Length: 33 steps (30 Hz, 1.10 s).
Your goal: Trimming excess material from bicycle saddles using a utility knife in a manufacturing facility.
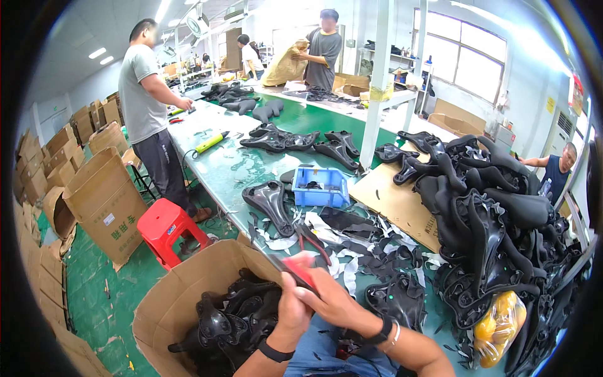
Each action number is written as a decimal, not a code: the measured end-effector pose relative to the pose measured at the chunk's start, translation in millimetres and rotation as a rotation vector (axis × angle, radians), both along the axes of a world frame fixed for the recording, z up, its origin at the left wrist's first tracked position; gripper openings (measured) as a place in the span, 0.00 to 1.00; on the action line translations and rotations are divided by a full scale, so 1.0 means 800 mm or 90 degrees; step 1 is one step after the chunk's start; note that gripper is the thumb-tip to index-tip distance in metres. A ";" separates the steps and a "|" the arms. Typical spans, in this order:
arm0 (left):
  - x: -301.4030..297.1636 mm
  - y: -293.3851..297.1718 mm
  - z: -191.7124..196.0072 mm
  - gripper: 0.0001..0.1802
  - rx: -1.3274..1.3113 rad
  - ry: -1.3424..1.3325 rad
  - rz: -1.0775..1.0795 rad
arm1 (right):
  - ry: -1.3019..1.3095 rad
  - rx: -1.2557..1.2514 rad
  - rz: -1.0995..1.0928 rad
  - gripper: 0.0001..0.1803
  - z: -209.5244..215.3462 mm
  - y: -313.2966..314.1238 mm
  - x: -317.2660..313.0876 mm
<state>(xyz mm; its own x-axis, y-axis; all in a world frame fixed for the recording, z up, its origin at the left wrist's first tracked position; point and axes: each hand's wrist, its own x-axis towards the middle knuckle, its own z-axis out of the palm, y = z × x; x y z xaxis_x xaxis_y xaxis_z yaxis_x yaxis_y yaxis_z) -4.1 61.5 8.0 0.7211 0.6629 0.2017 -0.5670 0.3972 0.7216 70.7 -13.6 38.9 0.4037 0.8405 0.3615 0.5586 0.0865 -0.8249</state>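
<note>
My hands meet over the near table edge, beside an open carton. Closed fingers of my right hand [336, 301] grip a slim red tool [300, 274] with a thin dark end pointing up and left; its exact kind is blurred. My left hand [294, 309] is pressed against the right one at the tool, its fingers partly hidden. Just beyond them lie red-handled pliers [316, 244] and a black bicycle saddle [269, 200]. Another black saddle [396, 305] rests to the right of my hands.
The carton [169, 301] holds several black saddles. A large saddle pile [477, 213] covers the right, with a bag of yellow fruit [499, 327]. Black and white scraps [370, 245] surround a blue basket [320, 186]. Left stand a red stool [169, 229] and a person [141, 88].
</note>
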 end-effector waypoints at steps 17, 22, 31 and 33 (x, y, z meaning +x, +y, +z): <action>0.050 -0.130 -0.075 0.40 0.154 0.536 -0.204 | -0.290 -0.078 -0.417 0.23 -0.058 -0.276 0.000; 0.076 -0.121 -0.081 0.44 0.233 0.514 -0.153 | 0.218 -0.126 -0.363 0.19 -0.064 -0.279 -0.014; 0.128 -0.022 -0.008 0.28 0.303 0.383 -0.403 | 0.572 0.185 -0.427 0.19 -0.060 -0.301 0.028; 0.152 -0.009 0.014 0.23 0.406 0.375 -0.542 | 0.614 0.140 -0.398 0.21 -0.062 -0.299 0.034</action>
